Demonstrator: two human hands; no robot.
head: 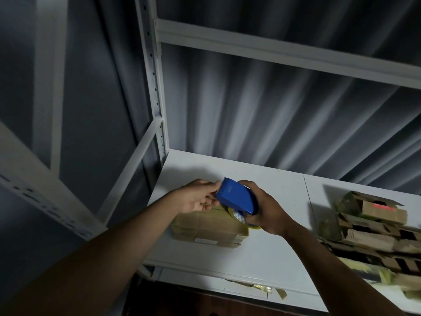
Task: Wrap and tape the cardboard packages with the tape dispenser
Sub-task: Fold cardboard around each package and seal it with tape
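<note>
Step in hand: taping. Your right hand (268, 209) had its grip wrapped round the tape dispenser (237, 198), a hard blue plastic shell with a yellowish roll beneath. Your left hand (197, 197) pinched at the dispenser's toothed front end, apparently drawing the tape tail. Cardboard package (209, 226): flat, brown, glossy with film, lying on the white tabletop (273, 247) just under both hands. Stack of worn cardboard packages (369, 226) lay well apart to the right. Next move likely called for pressing the tail onto the package and pulling across.
</note>
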